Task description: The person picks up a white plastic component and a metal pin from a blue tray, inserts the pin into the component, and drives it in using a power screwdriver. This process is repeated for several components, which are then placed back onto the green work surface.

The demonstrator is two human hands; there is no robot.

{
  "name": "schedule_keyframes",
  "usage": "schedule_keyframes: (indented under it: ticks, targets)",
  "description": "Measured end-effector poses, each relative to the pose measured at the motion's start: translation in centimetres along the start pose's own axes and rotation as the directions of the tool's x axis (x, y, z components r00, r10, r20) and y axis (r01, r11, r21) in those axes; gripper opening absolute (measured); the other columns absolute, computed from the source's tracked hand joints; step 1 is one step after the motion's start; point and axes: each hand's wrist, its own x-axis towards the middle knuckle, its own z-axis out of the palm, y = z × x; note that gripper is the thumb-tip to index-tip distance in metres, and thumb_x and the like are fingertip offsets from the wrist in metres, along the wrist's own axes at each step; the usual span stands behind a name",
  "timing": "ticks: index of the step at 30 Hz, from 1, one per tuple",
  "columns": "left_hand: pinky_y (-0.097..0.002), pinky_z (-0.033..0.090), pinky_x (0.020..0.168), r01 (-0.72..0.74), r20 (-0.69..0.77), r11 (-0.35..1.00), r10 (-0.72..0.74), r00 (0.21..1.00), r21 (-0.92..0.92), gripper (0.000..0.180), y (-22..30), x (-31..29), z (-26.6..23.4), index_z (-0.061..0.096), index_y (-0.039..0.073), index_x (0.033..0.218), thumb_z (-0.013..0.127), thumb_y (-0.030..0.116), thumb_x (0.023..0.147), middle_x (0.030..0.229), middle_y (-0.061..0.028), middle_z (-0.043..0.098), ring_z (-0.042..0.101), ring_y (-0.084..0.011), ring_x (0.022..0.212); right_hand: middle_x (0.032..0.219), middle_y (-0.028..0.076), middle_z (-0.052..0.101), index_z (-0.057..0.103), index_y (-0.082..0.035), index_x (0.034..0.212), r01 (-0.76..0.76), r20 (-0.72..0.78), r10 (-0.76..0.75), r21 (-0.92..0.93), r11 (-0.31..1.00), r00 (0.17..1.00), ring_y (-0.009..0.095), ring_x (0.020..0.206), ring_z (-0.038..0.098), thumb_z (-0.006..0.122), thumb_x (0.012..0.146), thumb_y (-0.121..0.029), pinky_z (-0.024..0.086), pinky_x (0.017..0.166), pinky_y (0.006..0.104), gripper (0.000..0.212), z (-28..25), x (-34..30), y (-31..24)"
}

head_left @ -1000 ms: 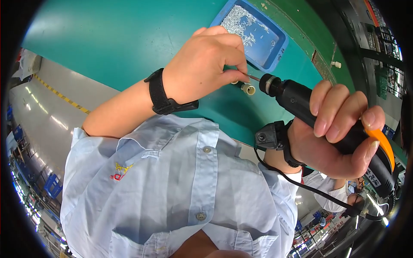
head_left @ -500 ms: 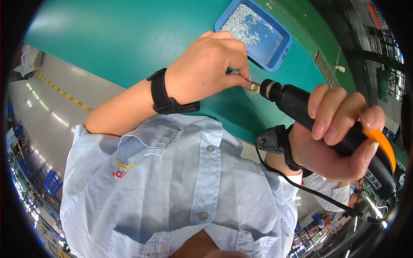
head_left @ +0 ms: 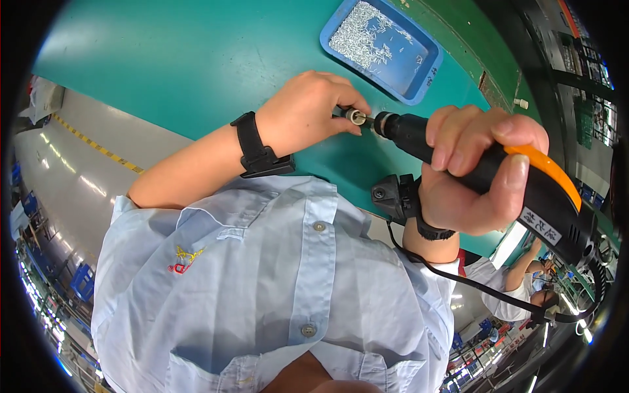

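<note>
My left hand [head_left: 313,108] is closed in a pinch above the green bench top, around a small hollow cylindrical metal part [head_left: 356,117]. The part's round open end faces the tool, and the fingers hide the rest of it. My right hand [head_left: 481,167] wraps round a black electric screwdriver [head_left: 413,136] with an orange lever along its grip. The tool points left, its thin bit reaching the metal part. Whether the bit sits inside or just against it cannot be made out.
Past my hands, a blue tray [head_left: 409,85] holds a heap of small silver screw-like pieces [head_left: 360,36]. The green bench [head_left: 196,59] has a raised edge at right. A black cable [head_left: 481,293] hangs by my right arm. Another person [head_left: 504,278] is at lower right.
Both hands have shifted left, the screwdriver with them. My left hand has moved back from the tray, and the cylinder's open end now shows more fully between its fingers.
</note>
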Motion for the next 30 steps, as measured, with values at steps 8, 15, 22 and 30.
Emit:
schedule_keyframes:
  ticks: [8, 15, 22, 30]
  targets:
    - [-0.0365, 0.047, 0.071, 0.034, 0.005, 0.999, -0.034, 0.999, 0.016, 0.025, 0.4, 0.5, 0.2, 0.068, 0.006, 0.086, 0.075, 0.012, 0.063, 0.077, -0.0066, 0.064, 0.058, -0.0275, 0.079, 0.055, 0.004, 0.040, 0.044, -0.005, 0.097, -0.060, -0.011, 0.059, -0.070, 0.996, 0.998, 0.015, 0.044, 0.040, 0.043, 0.088, -0.028, 0.036, 0.049, 0.0321, 0.024, -0.2, 0.1, 0.7]
    - [-0.0372, 0.047, 0.070, 0.015, -0.009, 1.000, -0.015, 1.000, 0.010, 0.024, -0.1, 0.8, -0.6, 0.068, 0.006, 0.084, 0.075, 0.012, 0.062, 0.076, -0.0082, 0.063, 0.058, -0.0286, 0.078, 0.054, 0.004, 0.040, 0.043, -0.005, 0.091, -0.071, 0.031, 0.074, -0.082, 0.994, 0.997, 0.015, 0.043, 0.040, 0.046, 0.087, -0.025, 0.035, 0.046, 0.0313, 0.021, 0.8, 1.0, 1.1]
    - [-0.0398, 0.048, 0.067, -0.110, -0.075, 0.994, 0.109, 0.991, -0.011, 0.022, -1.0, -0.3, -0.1, 0.069, 0.009, 0.081, 0.073, 0.014, 0.060, 0.077, -0.0110, 0.064, 0.060, -0.0306, 0.077, 0.052, 0.000, 0.037, 0.042, -0.007, 0.085, -0.068, -0.082, 0.062, -0.072, 0.995, 0.995, 0.009, 0.042, 0.034, 0.049, 0.088, -0.016, 0.030, 0.041, 0.0241, 0.012, 2.8, 0.3, 2.0]
    - [-0.0451, 0.046, 0.065, -0.096, 0.046, 0.995, 0.094, 0.994, 0.024, 0.028, -0.9, -0.3, 1.3, 0.054, 0.006, 0.094, 0.068, 0.016, 0.072, 0.090, -0.0133, 0.056, 0.058, -0.0345, 0.080, 0.057, 0.005, 0.037, 0.046, -0.004, 0.090, 0.196, -0.211, -0.229, -0.165, 0.967, 0.950, 0.015, 0.044, 0.036, 0.051, 0.088, -0.019, 0.035, 0.043, 0.0315, 0.017, 2.5, 0.9, -1.9]
